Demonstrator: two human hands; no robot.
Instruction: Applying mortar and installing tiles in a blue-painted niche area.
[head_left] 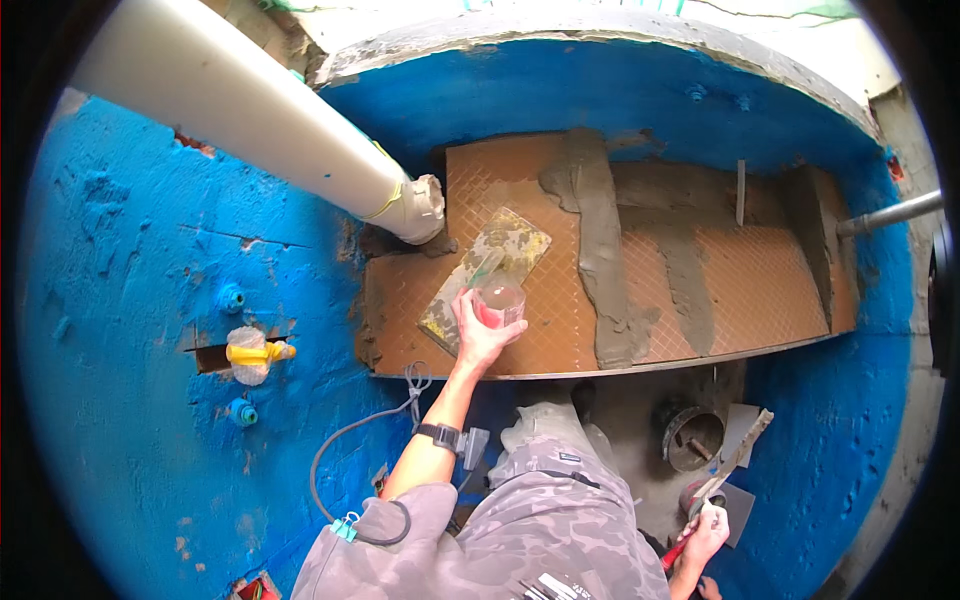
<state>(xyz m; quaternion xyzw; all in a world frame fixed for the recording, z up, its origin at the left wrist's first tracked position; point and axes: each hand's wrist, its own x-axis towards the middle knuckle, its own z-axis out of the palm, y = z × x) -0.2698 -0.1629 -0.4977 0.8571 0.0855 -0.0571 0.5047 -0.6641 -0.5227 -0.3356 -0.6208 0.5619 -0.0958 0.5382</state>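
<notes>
My left hand (pixel 480 335) is closed round a clear container (pixel 503 299), a cup or bottle with something reddish on its side. The container is over a rectangular board (pixel 515 245), yellowish and smeared with grey mortar, which lies slantwise on the brown tiles (pixel 535 180). A greenish see-through piece (pixel 487 268) shows beside the container. Down at the right, my right hand (pixel 708 530) grips a long, narrow, mortar-caked tool (pixel 738 450) with a red part below the fist. It looks like a trowel seen edge-on; its exact kind is unclear.
Grey mortar strips (pixel 600 250) cross the raised tiled surface. A white pipe (pixel 270 110) slants down to its left end. Blue walls (pixel 130 300) surround it, with a yellow fitting (pixel 262 353) at left. A bucket (pixel 692 437) stands on the floor; a metal bar (pixel 890 213) juts in at right.
</notes>
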